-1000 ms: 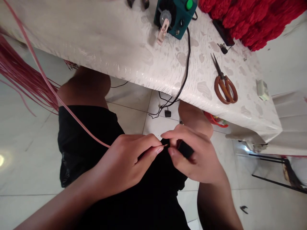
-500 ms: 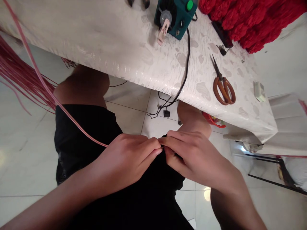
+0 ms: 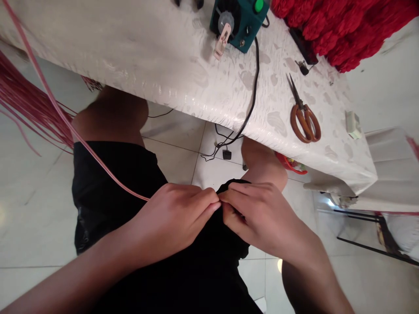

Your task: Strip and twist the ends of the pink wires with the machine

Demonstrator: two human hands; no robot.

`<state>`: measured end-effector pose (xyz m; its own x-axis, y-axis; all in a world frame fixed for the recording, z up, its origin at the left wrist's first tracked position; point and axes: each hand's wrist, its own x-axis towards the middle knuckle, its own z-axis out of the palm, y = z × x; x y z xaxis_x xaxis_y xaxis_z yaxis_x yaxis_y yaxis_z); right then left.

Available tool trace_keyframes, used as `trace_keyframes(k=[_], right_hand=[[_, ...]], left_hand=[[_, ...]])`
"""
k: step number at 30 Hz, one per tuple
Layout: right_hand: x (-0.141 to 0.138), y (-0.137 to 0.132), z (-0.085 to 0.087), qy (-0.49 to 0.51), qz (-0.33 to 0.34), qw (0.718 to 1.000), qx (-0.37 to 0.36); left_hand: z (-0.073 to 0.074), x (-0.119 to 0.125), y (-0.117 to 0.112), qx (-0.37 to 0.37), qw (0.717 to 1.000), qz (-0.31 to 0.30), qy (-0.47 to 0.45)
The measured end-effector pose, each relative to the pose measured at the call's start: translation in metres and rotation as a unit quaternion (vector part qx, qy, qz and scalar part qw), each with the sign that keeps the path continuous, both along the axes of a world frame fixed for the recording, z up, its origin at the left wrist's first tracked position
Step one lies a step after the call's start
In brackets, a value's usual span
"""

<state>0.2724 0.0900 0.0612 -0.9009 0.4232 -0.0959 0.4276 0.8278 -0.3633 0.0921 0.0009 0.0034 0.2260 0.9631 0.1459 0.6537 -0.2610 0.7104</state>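
My left hand (image 3: 176, 213) is closed, with thumb and forefinger pressed together. A thin, doubled pink cord (image 3: 108, 171) comes down from the upper left and runs into this hand. My right hand (image 3: 258, 209) is also closed, fingers curled and pinching right against the left fingertips. Whatever lies between its fingers is hidden. Both hands are over my lap, above the black shorts (image 3: 114, 170). A bundle of pink cords (image 3: 36, 104) hangs at the left beside my leg.
On the table (image 3: 183, 87) are a green machine (image 3: 242, 26) with a pale clip (image 3: 222, 41), scissors (image 3: 305, 115) with brown handles, red cloth flowers (image 3: 340, 30) and a small white box (image 3: 353, 125). A black cable (image 3: 256, 83) drops over the edge.
My right hand has shifted slightly left and its fingertips now press closer to the left ones. The left hand stays nearly still, and the view has moved a little.
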Motion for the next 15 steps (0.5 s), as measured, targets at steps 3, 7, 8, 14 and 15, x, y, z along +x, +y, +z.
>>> trace_keyframes(k=[3, 7, 8, 14, 15], right_hand=[[0.001, 0.002, -0.002, 0.005, -0.001, 1.0, 0.002], [0.003, 0.007, -0.004, 0.028, 0.024, 0.999, -0.008], [0.003, 0.009, -0.005, 0.034, 0.034, 0.999, -0.015], [0.003, 0.01, -0.01, 0.036, 0.038, 0.998, -0.045], [0.003, 0.009, -0.012, 0.034, 0.035, 0.998, -0.046]], left_hand=[[0.0, 0.0, 0.001, -0.007, 1.0, -0.002, 0.003], [0.003, -0.001, 0.001, -0.02, 1.0, -0.012, -0.01], [0.003, -0.001, 0.001, -0.027, 0.999, -0.016, -0.016], [0.002, -0.006, 0.002, -0.048, 0.998, -0.024, -0.014], [0.002, -0.006, 0.002, -0.049, 0.998, -0.027, -0.009]])
